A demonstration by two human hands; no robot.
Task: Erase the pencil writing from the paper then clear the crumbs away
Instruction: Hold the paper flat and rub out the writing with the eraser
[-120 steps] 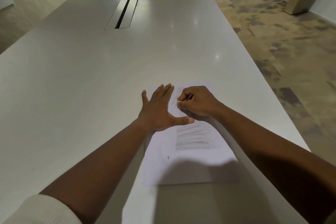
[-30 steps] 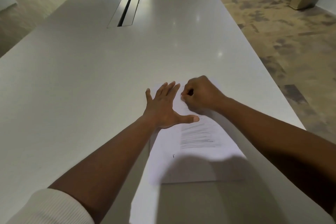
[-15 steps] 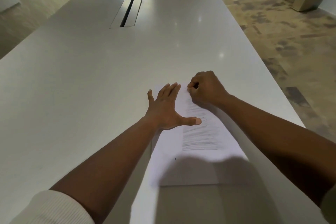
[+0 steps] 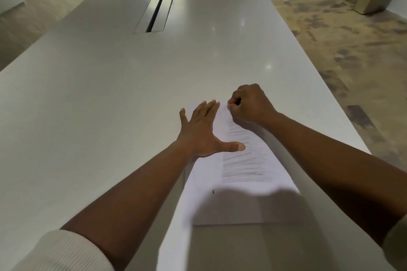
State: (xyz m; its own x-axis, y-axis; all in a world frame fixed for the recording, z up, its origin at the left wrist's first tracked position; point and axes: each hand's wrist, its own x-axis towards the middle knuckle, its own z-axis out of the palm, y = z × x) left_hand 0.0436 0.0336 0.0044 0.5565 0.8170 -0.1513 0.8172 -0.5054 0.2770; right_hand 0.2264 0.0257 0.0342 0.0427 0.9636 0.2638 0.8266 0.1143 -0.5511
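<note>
Now our left hand (image 4: 201, 131) lies flat on the paper (image 4: 237, 182); our right hand (image 4: 248, 105), clenched, could crumple it by rubbing hard.

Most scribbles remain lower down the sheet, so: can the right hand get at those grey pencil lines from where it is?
Probably yes. The right hand sits at the far end of the white paper sheet; the grey pencil lines lie uncovered nearer, the left hand flat beside them.

left hand (image 4: 201, 132) flat, right hand (image 4: 250, 104) fisted
</note>
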